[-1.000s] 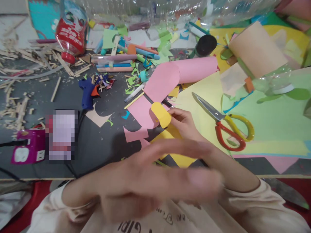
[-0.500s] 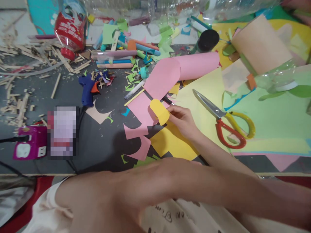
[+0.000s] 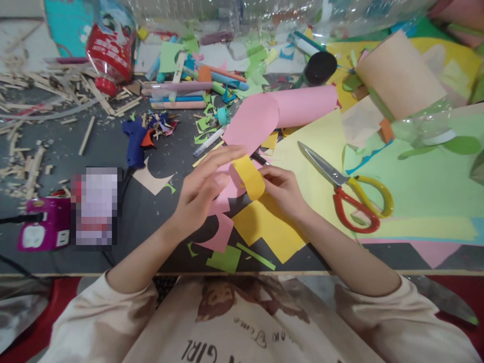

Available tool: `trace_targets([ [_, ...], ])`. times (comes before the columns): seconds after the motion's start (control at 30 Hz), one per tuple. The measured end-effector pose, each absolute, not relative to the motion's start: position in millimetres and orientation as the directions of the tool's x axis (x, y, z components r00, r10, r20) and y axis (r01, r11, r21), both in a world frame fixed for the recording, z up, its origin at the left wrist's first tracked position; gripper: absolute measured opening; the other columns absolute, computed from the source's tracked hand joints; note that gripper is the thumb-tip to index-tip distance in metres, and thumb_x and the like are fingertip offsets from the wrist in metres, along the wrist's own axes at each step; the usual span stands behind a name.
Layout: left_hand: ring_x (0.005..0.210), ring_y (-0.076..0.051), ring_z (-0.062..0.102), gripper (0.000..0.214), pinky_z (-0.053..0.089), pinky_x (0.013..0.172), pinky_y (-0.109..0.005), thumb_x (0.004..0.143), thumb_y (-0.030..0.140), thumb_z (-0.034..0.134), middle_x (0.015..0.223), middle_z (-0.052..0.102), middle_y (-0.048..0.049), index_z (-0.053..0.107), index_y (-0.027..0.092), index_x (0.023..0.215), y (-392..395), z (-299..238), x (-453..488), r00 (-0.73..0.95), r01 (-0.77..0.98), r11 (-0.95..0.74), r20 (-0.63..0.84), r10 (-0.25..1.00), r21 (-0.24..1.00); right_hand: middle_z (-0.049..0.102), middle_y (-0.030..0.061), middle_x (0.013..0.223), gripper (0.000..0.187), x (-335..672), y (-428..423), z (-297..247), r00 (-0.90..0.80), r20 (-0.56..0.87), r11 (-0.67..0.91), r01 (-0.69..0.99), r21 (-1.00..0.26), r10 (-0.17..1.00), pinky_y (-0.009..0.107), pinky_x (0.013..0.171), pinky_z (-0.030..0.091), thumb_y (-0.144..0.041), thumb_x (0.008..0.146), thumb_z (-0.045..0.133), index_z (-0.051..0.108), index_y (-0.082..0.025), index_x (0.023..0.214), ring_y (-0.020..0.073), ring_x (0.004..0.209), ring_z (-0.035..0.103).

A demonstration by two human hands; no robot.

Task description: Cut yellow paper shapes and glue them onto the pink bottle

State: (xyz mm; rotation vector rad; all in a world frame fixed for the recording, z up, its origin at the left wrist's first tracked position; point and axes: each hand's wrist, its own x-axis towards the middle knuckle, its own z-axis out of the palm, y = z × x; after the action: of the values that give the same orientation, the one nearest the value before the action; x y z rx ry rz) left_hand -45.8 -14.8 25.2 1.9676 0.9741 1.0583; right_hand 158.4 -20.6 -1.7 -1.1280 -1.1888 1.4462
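Note:
A small curled piece of yellow paper is pinched at its right edge by my right hand, fingers and thumb closed. My left hand is at the paper's left side, its fingers stretched out and the thumb apart. The index fingertip is at the upper end of the paper; whether it touches cannot be made out. Below both hands lies a larger cut sheet of yellow paper. Under and behind the left hand are pink paper scraps.
Open scissors lie at right on pale yellow paper. Behind the hands is a rolled pink paper tube. To the left are a blue glue gun, a phone-like pixelated object, a purple box and a red-labelled bottle.
My left arm, which lay across the front toward the right, has swung back left, and its hand has come to the yellow paper. The right hand keeps its pinch nearly in place.

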Motion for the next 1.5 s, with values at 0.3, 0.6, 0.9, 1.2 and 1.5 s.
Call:
trace_targets([
  [0.3,0.154,-0.037,0.009,0.070,0.022,0.117,-0.065,0.096,0.066,0.018,0.166,0.013,-0.0130,0.010,0.034,0.158,-11.8,-14.5,-27.4,0.673,0.433,-0.696,0.308,0.672,0.573,0.069,-0.0002,0.067,0.037,157.9,-19.5,2.6,-0.190,-0.061,-0.090,-0.143,-0.986,0.980,0.029,0.063,0.052,-0.059,0.075,0.074,0.074,-0.022,0.071,0.0132,0.063,0.061],
  [0.6,0.152,-0.039,0.017,0.073,0.023,0.115,-0.067,0.094,0.070,0.026,0.164,0.021,-0.0143,0.015,0.036,0.157,-12.8,-15.3,-27.4,0.674,0.452,-0.678,0.276,0.685,0.580,0.068,-0.0005,0.066,0.031,158.9,-19.7,-0.1,-0.189,-0.081,-0.103,-0.112,-0.988,0.979,0.028,0.061,0.049,-0.051,0.077,0.075,0.075,-0.021,0.069,0.0128,0.062,0.059],
  [0.9,0.134,-0.028,0.050,0.054,0.039,0.111,-0.047,0.100,0.046,0.040,0.141,0.055,-0.0162,0.034,0.024,0.149,-11.1,-8.6,-29.0,0.507,0.432,-0.757,0.562,0.653,0.491,0.073,0.0015,0.073,0.031,159.9,-19.1,-3.4,-0.183,-0.068,-0.096,-0.150,-0.984,0.981,0.031,0.067,0.054,-0.055,0.076,0.075,0.078,-0.024,0.077,0.0152,0.069,0.065],
  [1.2,0.083,-0.016,0.063,0.009,0.050,0.074,-0.032,0.095,0.027,0.058,0.089,0.066,-0.0019,0.067,0.026,0.096,-7.3,-1.3,-29.2,0.326,0.504,-0.746,0.705,0.630,0.434,0.077,0.0022,0.085,0.028,158.4,-18.6,-3.1,-0.199,0.012,-0.012,-0.119,-0.993,0.980,0.036,0.079,0.057,-0.056,0.078,0.072,0.080,-0.029,0.079,0.0185,0.084,0.070],
  [1.5,0.082,-0.015,0.061,0.001,0.049,0.075,-0.031,0.091,0.025,0.064,0.089,0.066,-0.0018,0.064,0.024,0.091,-7.0,-3.9,-26.7,0.336,0.513,-0.751,0.708,0.622,0.416,0.077,0.0029,0.088,0.017,159.2,-20.4,-5.5,-0.254,0.051,0.037,-0.059,-0.998,0.966,0.036,0.080,0.056,-0.040,0.086,0.068,0.081,-0.029,0.083,0.0185,0.087,0.070],
])
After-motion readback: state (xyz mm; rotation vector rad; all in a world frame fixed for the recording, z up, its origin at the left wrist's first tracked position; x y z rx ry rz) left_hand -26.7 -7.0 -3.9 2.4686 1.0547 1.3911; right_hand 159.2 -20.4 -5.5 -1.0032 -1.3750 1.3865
